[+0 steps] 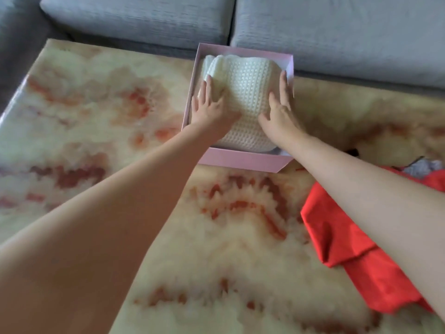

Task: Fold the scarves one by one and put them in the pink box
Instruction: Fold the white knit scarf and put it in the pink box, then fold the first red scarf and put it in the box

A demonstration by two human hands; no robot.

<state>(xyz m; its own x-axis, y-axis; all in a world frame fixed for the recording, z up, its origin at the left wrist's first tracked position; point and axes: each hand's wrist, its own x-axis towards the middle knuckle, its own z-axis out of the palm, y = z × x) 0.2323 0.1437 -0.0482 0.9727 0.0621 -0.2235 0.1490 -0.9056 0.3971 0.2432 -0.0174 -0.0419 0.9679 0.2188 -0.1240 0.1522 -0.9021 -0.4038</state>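
Observation:
A folded white knitted scarf [243,92] lies inside the open pink box [240,160] at the far middle of the table. My left hand [209,107] presses flat on the scarf's left side, fingers straight. On the scarf's right side rests my right hand [280,109], also flat, its fingers along the box's right wall. A red scarf [346,249] lies loosely spread on the table at the right, partly under my right forearm. A grey scarf [423,168] shows at the right edge beyond the red one.
The table [96,131] has a glossy cream top with orange-red marbling. A grey sofa [313,27] runs along the far edge, right behind the box.

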